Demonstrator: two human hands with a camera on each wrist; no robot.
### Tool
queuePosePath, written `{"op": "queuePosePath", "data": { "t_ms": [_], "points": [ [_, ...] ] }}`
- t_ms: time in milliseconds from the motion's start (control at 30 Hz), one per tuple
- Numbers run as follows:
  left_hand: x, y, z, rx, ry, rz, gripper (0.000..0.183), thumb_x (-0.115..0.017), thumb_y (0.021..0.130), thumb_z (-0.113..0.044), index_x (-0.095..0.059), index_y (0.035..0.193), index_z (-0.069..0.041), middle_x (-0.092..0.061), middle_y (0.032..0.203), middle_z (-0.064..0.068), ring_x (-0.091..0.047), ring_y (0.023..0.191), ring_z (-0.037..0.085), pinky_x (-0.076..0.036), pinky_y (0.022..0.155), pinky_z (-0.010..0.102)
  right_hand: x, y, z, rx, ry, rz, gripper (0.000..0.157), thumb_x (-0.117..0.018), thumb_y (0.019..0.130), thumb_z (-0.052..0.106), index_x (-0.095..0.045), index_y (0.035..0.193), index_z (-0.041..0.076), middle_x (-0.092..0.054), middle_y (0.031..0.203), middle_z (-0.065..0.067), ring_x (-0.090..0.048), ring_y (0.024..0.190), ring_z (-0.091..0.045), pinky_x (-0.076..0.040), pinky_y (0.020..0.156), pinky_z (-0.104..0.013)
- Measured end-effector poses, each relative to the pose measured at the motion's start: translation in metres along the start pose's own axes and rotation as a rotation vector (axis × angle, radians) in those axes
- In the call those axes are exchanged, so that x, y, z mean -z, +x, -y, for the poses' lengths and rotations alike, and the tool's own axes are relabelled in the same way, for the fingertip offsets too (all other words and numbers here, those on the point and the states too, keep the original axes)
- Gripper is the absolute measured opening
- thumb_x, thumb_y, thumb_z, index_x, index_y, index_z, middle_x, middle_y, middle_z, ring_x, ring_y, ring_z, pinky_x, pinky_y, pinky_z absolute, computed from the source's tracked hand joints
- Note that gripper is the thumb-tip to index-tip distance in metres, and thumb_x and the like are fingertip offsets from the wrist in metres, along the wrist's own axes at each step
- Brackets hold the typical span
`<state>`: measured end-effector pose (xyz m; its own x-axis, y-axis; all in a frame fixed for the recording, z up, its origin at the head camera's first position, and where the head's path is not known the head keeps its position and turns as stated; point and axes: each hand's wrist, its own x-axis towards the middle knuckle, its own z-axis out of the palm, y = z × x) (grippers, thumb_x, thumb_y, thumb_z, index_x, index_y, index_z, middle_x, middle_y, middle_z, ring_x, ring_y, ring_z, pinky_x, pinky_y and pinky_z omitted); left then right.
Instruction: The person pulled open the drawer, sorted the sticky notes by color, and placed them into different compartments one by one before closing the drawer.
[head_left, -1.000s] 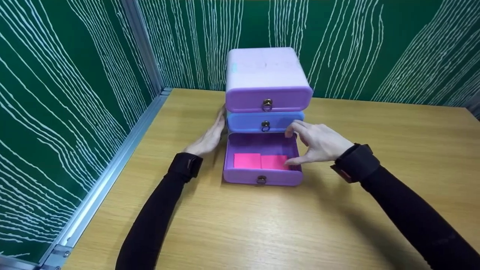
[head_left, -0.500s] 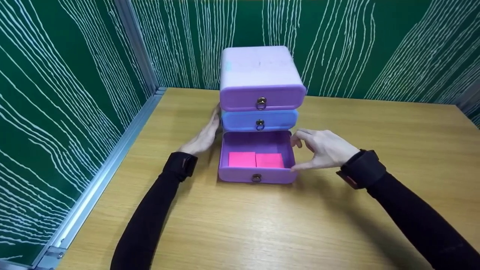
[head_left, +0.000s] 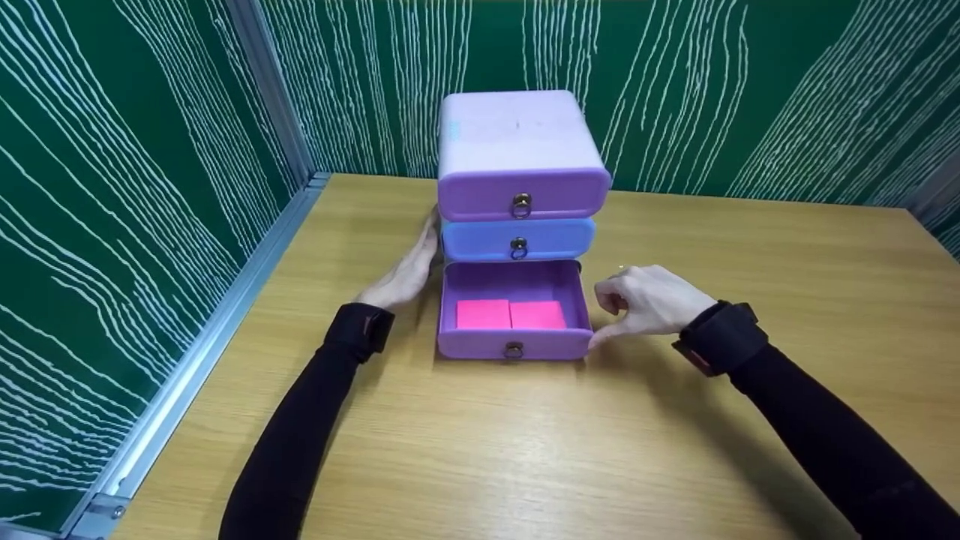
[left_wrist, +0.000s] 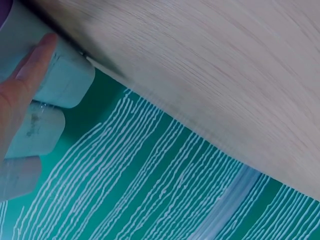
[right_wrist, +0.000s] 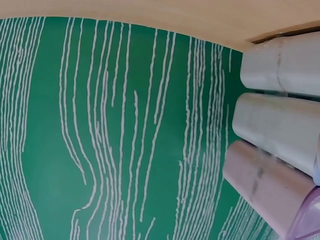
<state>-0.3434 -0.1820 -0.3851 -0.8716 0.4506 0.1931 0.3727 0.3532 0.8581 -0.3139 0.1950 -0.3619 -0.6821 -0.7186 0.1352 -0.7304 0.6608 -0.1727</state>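
A three-tier mini drawer unit (head_left: 521,135) stands on the table. Its bottom purple drawer (head_left: 480,345) is pulled out. Two bright pink square pads (head_left: 483,314), resembling sticky notes, lie side by side in it. My left hand (head_left: 405,277) rests along the unit's left side; in the left wrist view a straight finger (left_wrist: 37,62) lies against the wall. At the drawer's front right corner, the thumb of my right hand (head_left: 649,300) touches the purple edge. Its other fingers are bent beside the drawer and hold nothing. The right wrist view does not show that hand.
Above, the blue middle drawer (head_left: 555,240) and the purple top drawer (head_left: 480,196) are closed, each with a ring pull. Green panels (head_left: 675,90) with white wavy lines stand behind and to the left. A metal rail (head_left: 202,345) runs along the table's left edge.
The right hand has drawn back from over the drawer to its right side, bending its fingers more, with the thumb now at the front corner. The drawer has slid in slightly. The left hand stays put.
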Motion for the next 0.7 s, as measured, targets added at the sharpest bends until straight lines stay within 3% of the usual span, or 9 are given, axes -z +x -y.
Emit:
{"op": "queuePosePath", "data": {
  "t_ms": [167, 467, 600, 700],
  "points": [
    [-0.001, 0.000, -0.001, 0.009, 0.001, -0.016, 0.086, -0.002, 0.093, -0.072, 0.014, 0.160, -0.021, 0.013, 0.170, 0.001, 0.008, 0.157, 0.022, 0.001, 0.127, 0.052, -0.001, 0.004, -0.011, -0.040, 0.009, -0.018, 0.057, -0.079, 0.067, 0.069, -0.051, 0.067, 0.019, -0.043, 0.059, 0.012, -0.041, 0.056, -0.005, -0.031, 0.051, -0.021],
    [-0.001, 0.001, -0.002, 0.021, 0.042, -0.049, 0.080, -0.001, 0.098, -0.063, 0.011, 0.160, -0.016, 0.009, 0.170, 0.006, 0.006, 0.157, 0.023, 0.000, 0.128, 0.047, -0.002, 0.015, -0.026, -0.083, 0.005, -0.039, 0.054, -0.074, 0.078, 0.063, -0.047, 0.065, 0.018, -0.039, 0.058, 0.011, -0.040, 0.054, -0.006, -0.029, 0.053, -0.022],
    [0.000, -0.001, -0.002, 0.058, 0.030, -0.052, 0.072, -0.001, 0.102, -0.058, 0.011, 0.161, -0.017, 0.010, 0.170, 0.003, 0.008, 0.157, 0.021, 0.001, 0.128, 0.045, -0.004, 0.020, -0.032, -0.115, 0.004, -0.034, 0.054, -0.070, 0.081, 0.064, -0.046, 0.065, 0.019, -0.036, 0.058, 0.012, -0.037, 0.055, -0.006, -0.028, 0.053, -0.024],
    [-0.001, -0.002, -0.003, 0.085, 0.025, -0.052, 0.078, -0.001, 0.099, -0.063, 0.011, 0.161, -0.017, 0.010, 0.170, 0.002, 0.008, 0.157, 0.021, 0.001, 0.128, 0.045, -0.006, 0.024, -0.036, -0.135, 0.004, -0.033, 0.052, -0.068, 0.085, 0.061, -0.046, 0.064, 0.018, -0.035, 0.057, 0.012, -0.036, 0.054, -0.006, -0.027, 0.052, -0.024]
  ]
}}
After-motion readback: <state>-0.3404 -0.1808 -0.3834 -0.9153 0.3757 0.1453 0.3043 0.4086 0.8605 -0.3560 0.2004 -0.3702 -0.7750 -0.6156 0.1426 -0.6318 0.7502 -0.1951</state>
